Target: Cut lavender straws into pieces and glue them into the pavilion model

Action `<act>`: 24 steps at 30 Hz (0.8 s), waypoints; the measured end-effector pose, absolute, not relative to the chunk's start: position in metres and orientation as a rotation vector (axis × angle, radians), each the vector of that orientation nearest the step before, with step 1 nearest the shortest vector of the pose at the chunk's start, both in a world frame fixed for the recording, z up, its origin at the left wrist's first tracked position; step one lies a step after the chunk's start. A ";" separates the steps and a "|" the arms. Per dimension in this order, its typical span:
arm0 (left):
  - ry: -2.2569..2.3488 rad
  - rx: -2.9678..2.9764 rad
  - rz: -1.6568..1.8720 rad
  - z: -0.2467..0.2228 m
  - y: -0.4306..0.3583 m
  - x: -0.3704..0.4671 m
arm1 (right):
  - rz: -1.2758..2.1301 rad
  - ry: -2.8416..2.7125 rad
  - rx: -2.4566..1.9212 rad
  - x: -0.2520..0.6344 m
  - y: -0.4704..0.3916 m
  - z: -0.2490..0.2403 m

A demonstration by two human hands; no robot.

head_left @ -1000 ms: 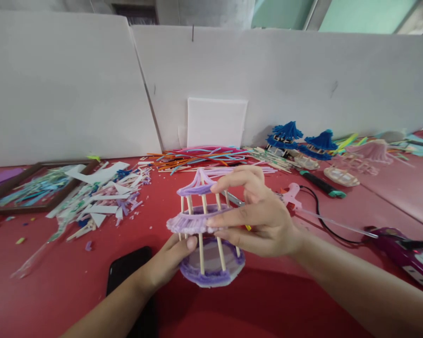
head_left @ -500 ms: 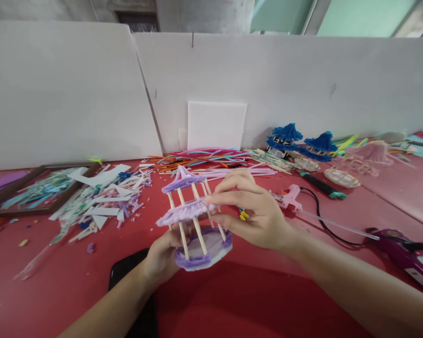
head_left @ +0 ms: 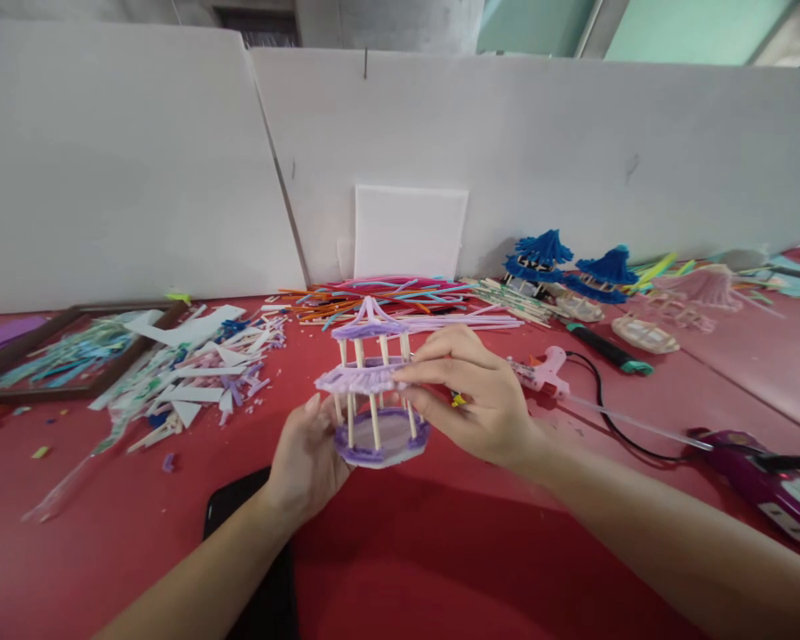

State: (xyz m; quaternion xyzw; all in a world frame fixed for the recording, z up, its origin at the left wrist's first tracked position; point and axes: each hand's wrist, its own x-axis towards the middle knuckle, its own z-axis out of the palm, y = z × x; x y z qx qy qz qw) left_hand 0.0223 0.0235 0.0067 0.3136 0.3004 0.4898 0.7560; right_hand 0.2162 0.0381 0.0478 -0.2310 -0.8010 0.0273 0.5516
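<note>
Pavilion model (head_left: 360, 380): fuzzy purple tiers (head_left: 366, 331), smooth pale sticks (head_left: 375, 422), flat many-sided base (head_left: 390, 436); upright, raised above surface (head_left: 440, 556). Right hand (head_left: 476, 396): fingers pinching ribbed edge of middle tier (head_left: 347, 382). Left hand (head_left: 307, 462): fingers partly hidden behind model; grip cannot be told. Open gap between base and surface. Red surface carries black phone (head_left: 233, 500) left-front of model, pink glue gun (head_left: 549, 373) to right, fuzzy stems (head_left: 400, 295) behind; white panels (head_left: 507, 160) beyond.

Purple two-tiered model pavilion (head_left: 364, 380), pale posts (head_left: 374, 422), openwork roof (head_left: 370, 330), near-upright between left hand (head_left: 308, 455) and right hand (head_left: 476, 396).
</note>
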 end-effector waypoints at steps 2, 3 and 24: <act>0.661 0.824 1.093 0.002 0.022 0.024 | 0.049 -1.920 -0.518 0.217 0.039 0.047; 0.672 0.905 1.093 -0.001 0.021 0.024 | 0.042 -1.934 -0.490 0.217 0.040 0.046; 0.964 1.482 1.008 0.007 0.025 0.031 | 0.065 -1.987 -0.454 0.234 0.030 0.023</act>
